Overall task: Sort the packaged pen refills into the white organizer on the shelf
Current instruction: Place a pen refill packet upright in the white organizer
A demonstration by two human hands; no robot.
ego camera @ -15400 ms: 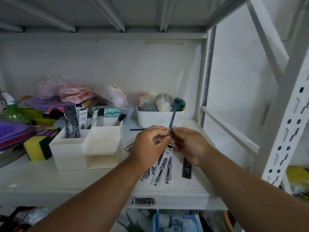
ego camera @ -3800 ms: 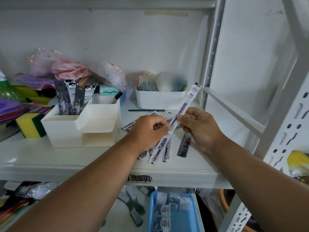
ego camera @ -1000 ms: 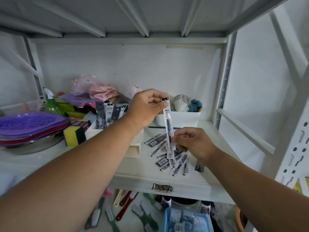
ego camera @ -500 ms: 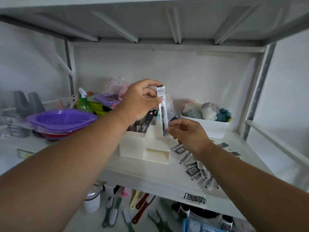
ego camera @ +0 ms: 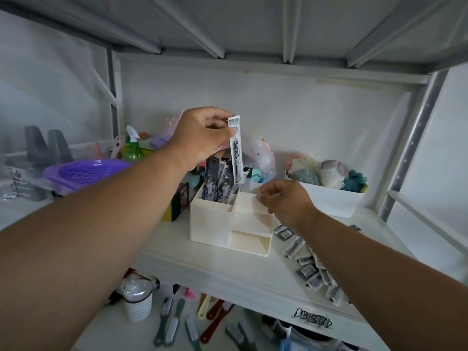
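Left hand (ego camera: 202, 136) grip pinches top of one packaged refill (ego camera: 236, 150), hanging upright over white organizer (ego camera: 228, 219) rear compartment, among refills (ego camera: 217, 183) standing there; right hand (ego camera: 286, 201) loosely curled, holding nothing, beside organizer; loose refills (ego camera: 307, 268) on shelf (ego camera: 202, 264) right of it.

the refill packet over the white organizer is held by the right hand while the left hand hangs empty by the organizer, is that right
Not quite: the hands are swapped. In the head view the left hand pinches the refill packet by its top, upright over the white organizer, whose back compartment already holds packets. The right hand is the empty one, beside the organizer's right side.
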